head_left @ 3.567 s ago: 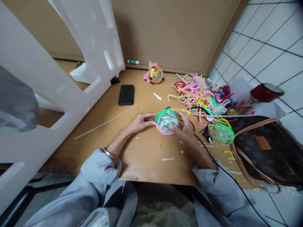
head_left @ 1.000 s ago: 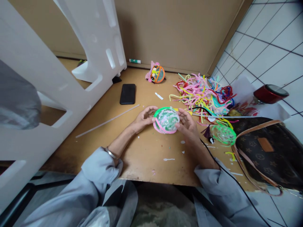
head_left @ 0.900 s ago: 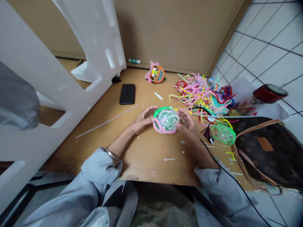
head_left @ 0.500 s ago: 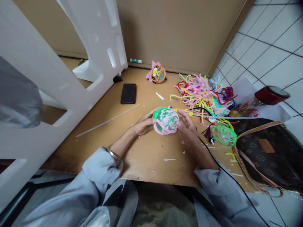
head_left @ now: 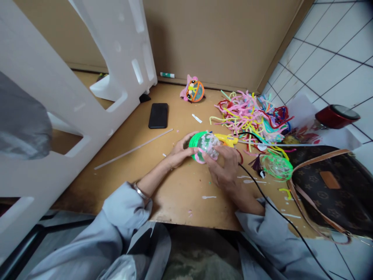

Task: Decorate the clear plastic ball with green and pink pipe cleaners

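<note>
A clear plastic ball (head_left: 210,144) has green pipe cleaner (head_left: 198,139) wrapped round its left part and whitish smears on its surface. A strip of pink pipe cleaner (head_left: 199,157) runs along its lower front. My left hand (head_left: 182,151) grips the ball from the left, thumb on the front near the pink strip. On the right side, the bent fingers and thumb of my right hand (head_left: 223,165) press against the ball and the pink strip's end. Just behind the ball lies a yellow glue gun (head_left: 225,139), partly hidden; its black cord runs past my right forearm.
Loose pipe cleaners (head_left: 247,116) pile up at the back right. A second green-wrapped ball (head_left: 277,166) lies beside a brown handbag (head_left: 329,190). A decorated ball (head_left: 194,90), a black phone (head_left: 158,115) and a glue stick (head_left: 134,149) rest on the table. A white panel (head_left: 116,50) stands left.
My right hand has moved from the ball's right edge toward its lower front, fingers now bent on it. The ball has turned slightly, showing more green, and less of the pink strip shows.
</note>
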The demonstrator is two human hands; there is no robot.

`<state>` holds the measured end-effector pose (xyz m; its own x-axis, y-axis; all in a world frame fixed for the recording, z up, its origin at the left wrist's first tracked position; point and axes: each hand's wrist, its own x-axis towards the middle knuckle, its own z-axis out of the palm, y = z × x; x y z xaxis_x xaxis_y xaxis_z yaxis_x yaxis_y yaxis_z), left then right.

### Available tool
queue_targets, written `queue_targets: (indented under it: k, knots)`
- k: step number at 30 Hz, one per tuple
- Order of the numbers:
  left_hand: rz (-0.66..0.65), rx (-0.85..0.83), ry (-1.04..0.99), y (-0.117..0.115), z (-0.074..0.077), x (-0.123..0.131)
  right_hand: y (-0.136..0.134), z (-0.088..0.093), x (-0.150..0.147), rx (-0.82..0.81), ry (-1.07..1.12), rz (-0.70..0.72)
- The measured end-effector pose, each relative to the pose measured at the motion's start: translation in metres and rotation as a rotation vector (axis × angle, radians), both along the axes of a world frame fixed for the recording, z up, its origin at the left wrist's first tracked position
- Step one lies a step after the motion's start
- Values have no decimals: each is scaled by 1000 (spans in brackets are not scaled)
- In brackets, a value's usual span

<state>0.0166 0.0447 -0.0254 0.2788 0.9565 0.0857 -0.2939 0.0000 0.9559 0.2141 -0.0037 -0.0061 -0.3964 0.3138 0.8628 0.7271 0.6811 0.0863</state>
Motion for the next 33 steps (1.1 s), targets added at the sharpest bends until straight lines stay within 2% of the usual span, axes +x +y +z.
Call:
queue_targets:
  k: [6,10,19,27,33]
  knots:
    - [40,55,159,-1,0,1,6,-5,-2,3,-82,-10]
    - [37,68,205,-1,1,1,9,-7,-3,-3,-43,8]
    - [30,73,190,-3,2,2,10,-9,2,-20,-36,27]
    - [7,34,129,-6,1,2,8,-15,0,-184,-43,-15]
    - [-37,11,65,-5,-1,0,6,-12,0,-144,-46,-29]
